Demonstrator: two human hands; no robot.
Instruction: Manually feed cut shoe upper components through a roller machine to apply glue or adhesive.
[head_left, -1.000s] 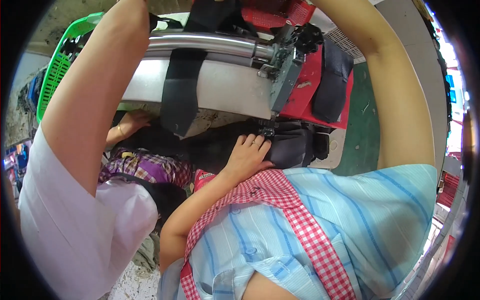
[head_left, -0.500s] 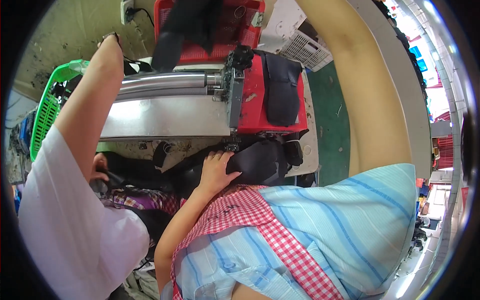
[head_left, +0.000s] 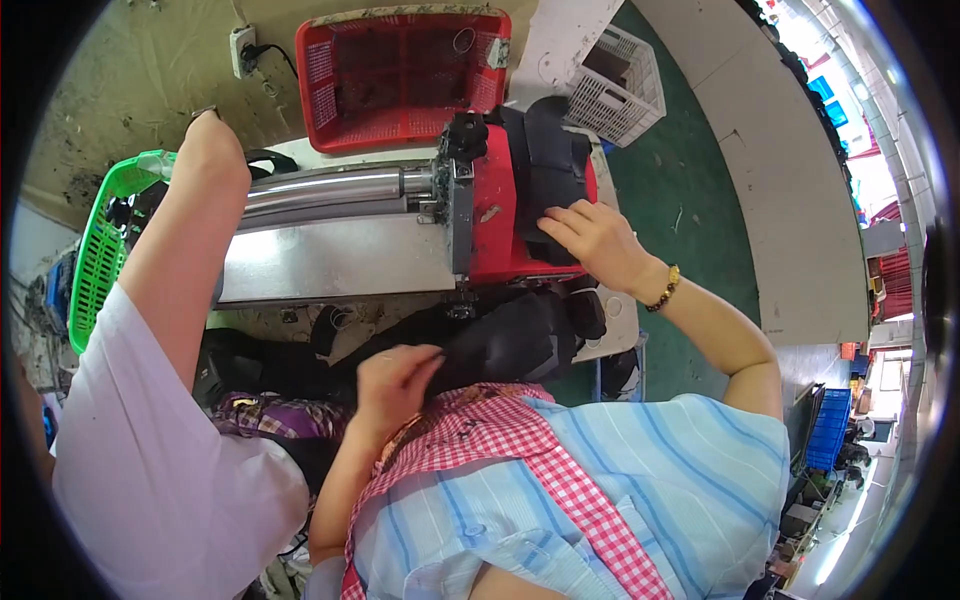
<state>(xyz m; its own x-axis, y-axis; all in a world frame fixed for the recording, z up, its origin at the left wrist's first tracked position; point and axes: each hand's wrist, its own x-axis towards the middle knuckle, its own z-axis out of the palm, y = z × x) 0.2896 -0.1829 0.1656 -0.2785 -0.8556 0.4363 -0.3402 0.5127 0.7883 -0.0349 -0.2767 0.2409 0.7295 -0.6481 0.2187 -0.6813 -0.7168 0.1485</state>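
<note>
Diffuse, moderately bright indoor light; shadows are soft. Specular glare runs along the metal roller (head_left: 330, 188), with a broader sheen on the pale plate (head_left: 340, 262). The black pieces (head_left: 553, 165) register as deep tones, their surface detail faint. A glowing strip lamp (head_left: 847, 525) and overexposed patches lie toward the right rim. Fisheye distortion bows straight edges; the periphery falls to black, and the distant background appears soft.

Lt-blue shirt (head_left: 640, 465) w/ darker stripes, short slvs (head_left: 740, 435), blue btn (head_left: 475, 530); red/wht check apron (head_left: 495, 440); gold/dk bead R-wrist bracelet (head_left: 669, 288).
</note>
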